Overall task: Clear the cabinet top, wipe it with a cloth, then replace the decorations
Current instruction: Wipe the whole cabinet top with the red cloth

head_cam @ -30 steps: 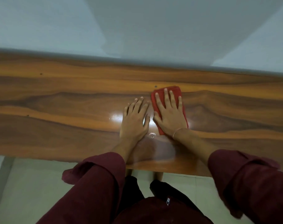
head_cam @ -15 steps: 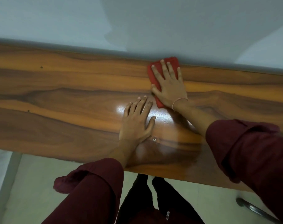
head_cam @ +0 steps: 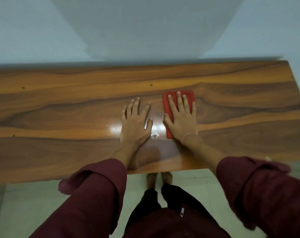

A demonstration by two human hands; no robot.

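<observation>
The glossy wooden cabinet top (head_cam: 60,117) spans the view, and no decorations stand on it. A folded red cloth (head_cam: 188,97) lies flat on it right of centre. My right hand (head_cam: 181,119) presses palm-down on the cloth with fingers spread, covering most of it. My left hand (head_cam: 136,124) lies flat on the bare wood just left of the cloth, fingers apart, holding nothing.
A pale wall (head_cam: 145,28) rises directly behind the cabinet's back edge. The cabinet's right end (head_cam: 298,93) is in view. A small screw hole (head_cam: 154,136) sits between my wrists. Light floor tiles (head_cam: 25,212) and my bare feet lie below the front edge.
My right hand pushed the cloth out to the back edge by the wall, then drew it back toward the middle. My left hand stayed planted. The view shifted to show the cabinet's right end.
</observation>
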